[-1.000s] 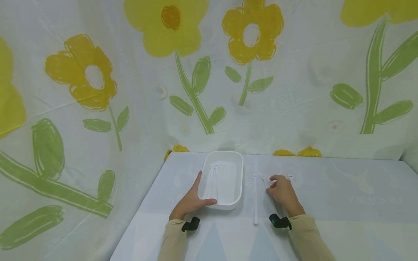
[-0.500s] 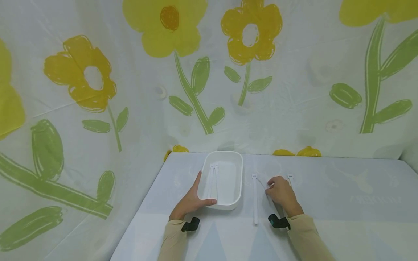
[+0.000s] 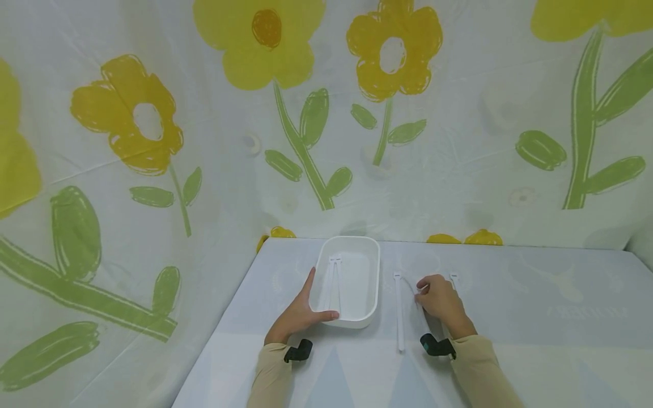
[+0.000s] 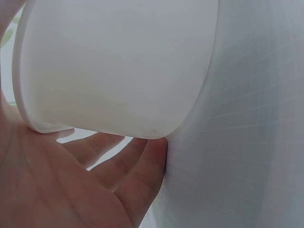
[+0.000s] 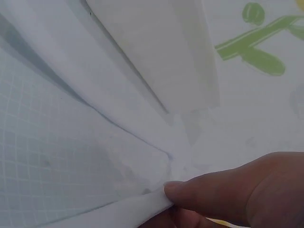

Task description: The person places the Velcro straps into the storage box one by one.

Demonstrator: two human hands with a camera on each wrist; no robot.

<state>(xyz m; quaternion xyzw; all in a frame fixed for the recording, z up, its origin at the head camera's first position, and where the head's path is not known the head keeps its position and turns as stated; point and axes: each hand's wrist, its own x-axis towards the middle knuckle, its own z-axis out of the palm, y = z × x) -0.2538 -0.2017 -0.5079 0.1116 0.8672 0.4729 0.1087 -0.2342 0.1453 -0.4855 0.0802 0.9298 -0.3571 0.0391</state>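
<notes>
My left hand (image 3: 298,313) rests on the near left corner of a white plastic tub (image 3: 364,322). In the left wrist view its straight fingers lie against the wall of the tub (image 4: 118,66). Two slim white straps (image 3: 334,283) with small tab heads lie inside the tub. To the right, my right hand (image 3: 442,300) pinches a soft white strap (image 5: 137,209) between thumb and fingers; part of it slants along the table below the hand. A similar strap (image 3: 399,314) lies straight between tub and hand.
Another strap's head (image 3: 454,276) shows just beyond my right hand. The pale table (image 3: 551,306) ends at a flower-printed curtain (image 3: 449,187) behind, with more curtain on the left side.
My right hand has shifted slightly left and turned a little with the strap in its pinch. The left hand and the tub have stayed put.
</notes>
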